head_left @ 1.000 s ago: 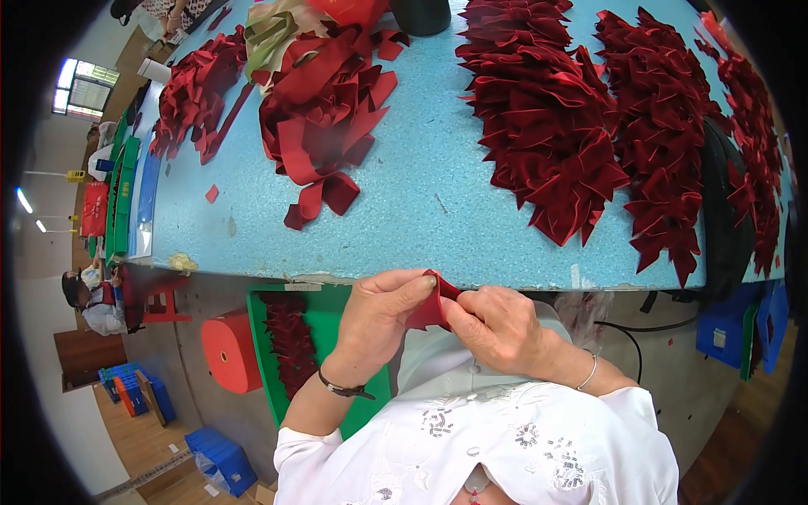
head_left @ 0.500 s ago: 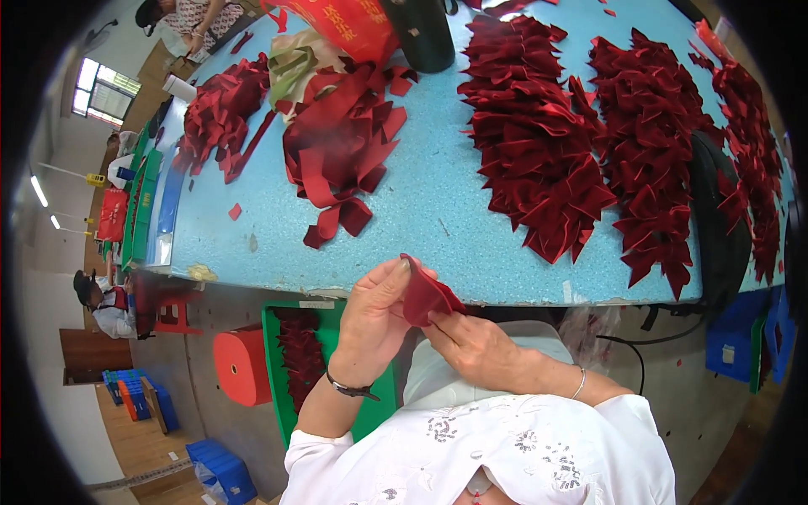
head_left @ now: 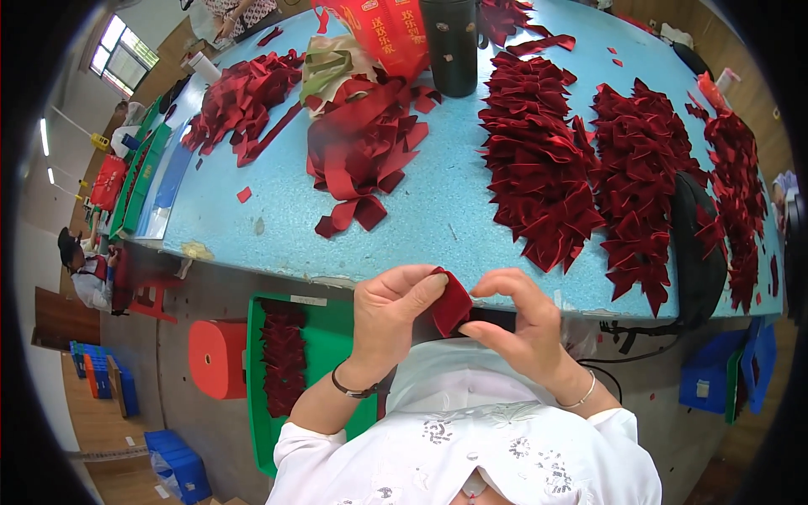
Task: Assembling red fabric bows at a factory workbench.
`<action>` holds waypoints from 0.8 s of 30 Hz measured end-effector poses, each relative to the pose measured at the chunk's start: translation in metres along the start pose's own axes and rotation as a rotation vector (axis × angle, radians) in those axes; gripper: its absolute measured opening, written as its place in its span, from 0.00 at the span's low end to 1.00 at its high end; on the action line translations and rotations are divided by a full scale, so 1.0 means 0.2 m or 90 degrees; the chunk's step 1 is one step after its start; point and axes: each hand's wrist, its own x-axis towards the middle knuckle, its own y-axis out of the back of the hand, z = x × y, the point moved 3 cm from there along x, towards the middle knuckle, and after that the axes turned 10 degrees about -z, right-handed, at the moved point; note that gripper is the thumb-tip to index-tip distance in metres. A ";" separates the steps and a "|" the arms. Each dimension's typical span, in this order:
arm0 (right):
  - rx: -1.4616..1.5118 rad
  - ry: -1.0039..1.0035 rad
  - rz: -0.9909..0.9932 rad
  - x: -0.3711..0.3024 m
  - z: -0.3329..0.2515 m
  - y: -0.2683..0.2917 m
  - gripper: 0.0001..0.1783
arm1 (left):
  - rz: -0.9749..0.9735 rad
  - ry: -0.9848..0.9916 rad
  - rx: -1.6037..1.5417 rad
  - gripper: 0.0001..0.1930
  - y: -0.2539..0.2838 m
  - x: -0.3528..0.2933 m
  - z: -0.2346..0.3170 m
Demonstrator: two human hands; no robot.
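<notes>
Just in front of the table's near edge, my left hand [head_left: 389,313] pinches a short piece of dark red velvet ribbon [head_left: 452,305] between thumb and fingers. The piece looks folded, its velvet face towards me. Beside its right edge is my right hand [head_left: 528,324], thumb and forefinger parted, holding nothing. The forefinger tip comes close to the ribbon's edge; whether it touches I cannot tell. Beyond my hands lies a heap of loose red ribbon strips [head_left: 364,156]. Further right, pointed velvet bows [head_left: 539,160] lie packed in a long row.
More bow rows [head_left: 640,189] lie rightward, beside a black bag [head_left: 699,252] at the edge. A dark tumbler [head_left: 450,50] and red bag [head_left: 383,34] stand farther back on the blue table [head_left: 278,223]. Below left are a green crate [head_left: 328,324] and red stool [head_left: 217,358]. Other people work at left.
My right hand has let go of the ribbon and moved a little to the right, its fingers spreading. My left hand keeps its pinch; the ribbon now hangs flatter. The whole view has shifted slightly.
</notes>
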 end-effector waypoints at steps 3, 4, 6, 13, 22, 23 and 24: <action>0.015 -0.044 -0.074 -0.01 0.02 -0.02 0.08 | -0.015 -0.025 0.049 0.06 -0.02 -0.04 0.03; 0.024 -0.066 -0.110 -0.01 0.03 -0.03 0.08 | -0.024 -0.014 0.050 0.06 -0.02 -0.04 0.04; 0.035 -0.093 -0.122 -0.02 0.05 -0.04 0.08 | -0.043 0.008 0.051 0.06 0.00 -0.05 0.04; 0.133 -0.226 -0.126 -0.04 0.06 -0.06 0.07 | -0.070 -0.002 0.059 0.07 0.02 -0.05 0.04; 0.187 -0.231 -0.107 -0.05 0.10 -0.08 0.06 | -0.075 0.054 0.047 0.07 0.05 0.00 0.06; 0.209 -0.243 -0.097 -0.05 0.11 -0.08 0.06 | -0.072 0.057 0.045 0.07 0.05 0.00 0.06; 0.230 -0.254 -0.086 -0.05 0.11 -0.08 0.07 | -0.077 0.061 0.034 0.08 0.05 0.01 0.06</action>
